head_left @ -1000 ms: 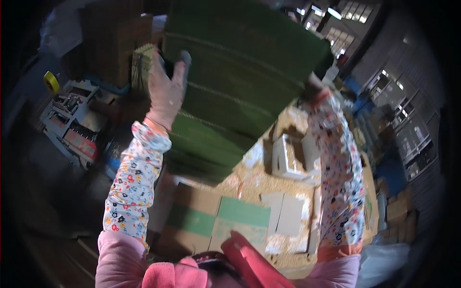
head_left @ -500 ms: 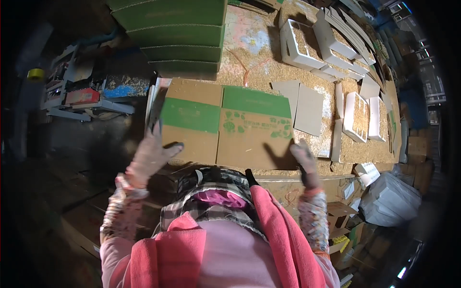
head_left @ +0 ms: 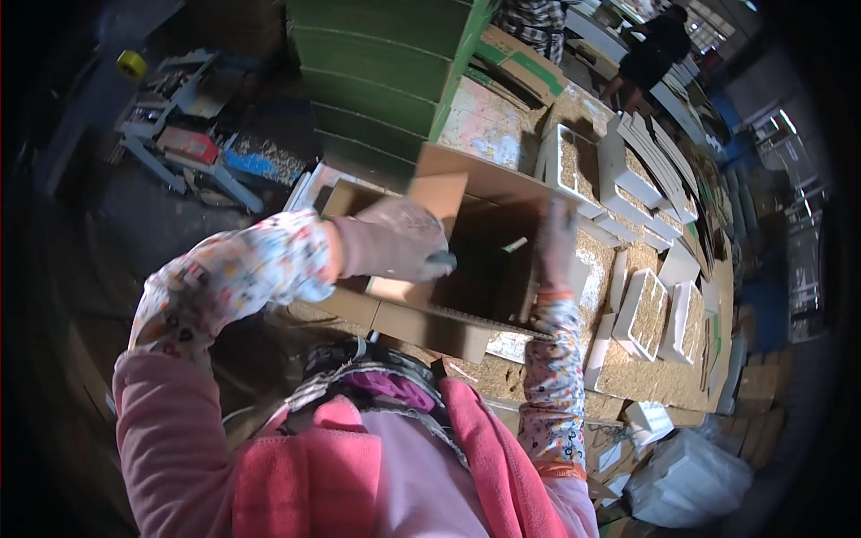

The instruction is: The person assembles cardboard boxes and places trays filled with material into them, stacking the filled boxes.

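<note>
A brown cardboard box (head_left: 475, 193) stands opened up on the chipboard workbench (head_left: 628, 377) in front of me, its inside dark. My left hand (head_left: 395, 240), in a grey glove, grips a flap on the box's left side. On the box's right side, my gloved right hand (head_left: 554, 247) presses against the wall; it is blurred. Both forearms wear flowered sleeves.
A tall stack of green flat cartons (head_left: 386, 72) rises behind the box. White foam trays (head_left: 646, 314) lie across the bench to the right. A low rack with small items (head_left: 193, 148) stands on the floor at left. A person in dark clothes (head_left: 650, 54) is far back.
The flat green-and-brown carton that lay on the bench has been pulled up into an open box. Both hands rose from its near edge to its sides.
</note>
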`<state>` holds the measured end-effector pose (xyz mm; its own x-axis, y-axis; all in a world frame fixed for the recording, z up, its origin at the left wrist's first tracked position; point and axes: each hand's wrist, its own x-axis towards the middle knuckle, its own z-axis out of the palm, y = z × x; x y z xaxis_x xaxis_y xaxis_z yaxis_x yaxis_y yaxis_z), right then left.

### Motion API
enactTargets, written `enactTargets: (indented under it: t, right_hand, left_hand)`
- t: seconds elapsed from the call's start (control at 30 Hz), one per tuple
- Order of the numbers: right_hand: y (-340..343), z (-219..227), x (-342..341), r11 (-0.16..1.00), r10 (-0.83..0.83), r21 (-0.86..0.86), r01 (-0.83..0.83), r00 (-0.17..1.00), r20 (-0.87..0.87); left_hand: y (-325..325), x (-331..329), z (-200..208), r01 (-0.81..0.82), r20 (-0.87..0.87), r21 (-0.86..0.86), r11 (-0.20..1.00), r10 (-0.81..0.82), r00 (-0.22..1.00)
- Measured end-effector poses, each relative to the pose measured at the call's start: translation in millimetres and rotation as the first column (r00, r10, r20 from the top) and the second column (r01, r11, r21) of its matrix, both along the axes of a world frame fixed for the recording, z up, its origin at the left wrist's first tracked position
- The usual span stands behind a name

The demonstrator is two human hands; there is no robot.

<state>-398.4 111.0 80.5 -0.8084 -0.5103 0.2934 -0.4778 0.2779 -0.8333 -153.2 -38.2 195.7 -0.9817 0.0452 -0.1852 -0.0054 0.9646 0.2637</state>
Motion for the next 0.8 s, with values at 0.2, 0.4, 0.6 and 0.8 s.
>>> enactTargets:
  t: [0.2,0.4,0.6,0.8]
  right_hand:
    - [-14,-6,13,0.801,0.131,0.599,0.017,0.971,-0.203]
    - [-10,108,-21,0.758,0.454,0.089,-0.647,0.620,0.639]
    - [61,9,104,0.684,0.668,0.680,-0.264,0.602,-0.438]
    - [57,34,75,0.967,0.083,-0.190,0.172,0.494,0.865]
  left_hand:
    - [-10,41,-9,-0.081,0.220,0.459,0.885,-0.025,0.975]
    - [-41,41,-117,-0.532,0.116,0.774,0.344,0.748,0.653]
    - [-59,36,-133,-0.650,-0.099,0.546,0.528,0.812,0.576]
    - [-24,45,-84,-0.326,0.281,0.945,-0.017,0.549,0.787]
